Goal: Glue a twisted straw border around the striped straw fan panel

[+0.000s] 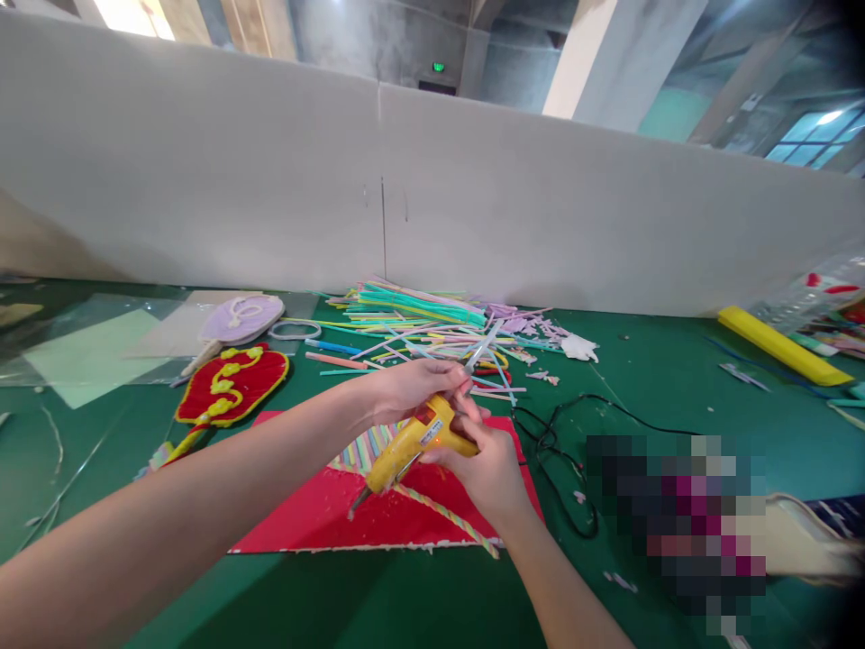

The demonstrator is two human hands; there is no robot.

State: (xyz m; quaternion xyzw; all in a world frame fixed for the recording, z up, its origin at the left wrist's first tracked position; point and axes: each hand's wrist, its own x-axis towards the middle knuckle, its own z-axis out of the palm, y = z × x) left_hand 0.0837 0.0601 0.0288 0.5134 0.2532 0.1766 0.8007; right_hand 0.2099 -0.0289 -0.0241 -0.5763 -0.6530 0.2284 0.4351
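Observation:
My right hand [483,464] is wrapped round the handle of a yellow glue gun [398,455], whose metal nozzle points down to the left. At the gun's rear end, my left hand [425,388] pinches a clear glue stick [483,347] that sticks up to the right. Beneath the gun lies a striped pastel piece [365,448] with a twisted stem [452,516], on a red board [297,505]. The gun hides part of the striped piece.
Loose pastel strips [419,306] are heaped behind my hands. A red fan shape with yellow trim [260,383] and a lilac one [243,317] lie left. A black cord [550,442], a pixelated area and a yellow bar [784,345] are on the right. A white partition [270,180] stands behind.

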